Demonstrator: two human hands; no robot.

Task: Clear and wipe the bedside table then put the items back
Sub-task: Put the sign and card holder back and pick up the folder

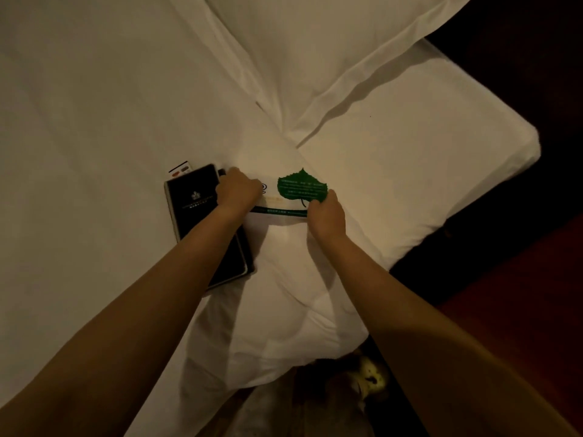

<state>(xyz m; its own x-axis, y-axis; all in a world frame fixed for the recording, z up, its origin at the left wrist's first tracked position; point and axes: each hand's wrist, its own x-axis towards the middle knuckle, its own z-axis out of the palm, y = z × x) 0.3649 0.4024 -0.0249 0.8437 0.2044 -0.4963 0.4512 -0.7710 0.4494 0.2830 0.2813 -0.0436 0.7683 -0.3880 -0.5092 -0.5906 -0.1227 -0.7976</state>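
On the white bed (pixel 94 137) lie a black folder (pixel 192 203) with a pale logo, a white card (pixel 277 205) with a green strip along its near edge, and a green leaf-shaped card (pixel 299 186) on top of it. A small white card with coloured marks (pixel 180 169) peeks out behind the folder. My left hand (pixel 236 189) rests between the folder's far right corner and the white card's left end, fingers curled. My right hand (pixel 326 212) pinches the white card's right end by the leaf's lower edge. The bedside table is out of view.
White pillows (pixel 331 52) lie at the head of the bed, upper right. The bed corner (pixel 517 143) drops to a dark reddish floor (pixel 520 294) on the right. Below, near my body, a patterned object (pixel 369 373) shows dimly.
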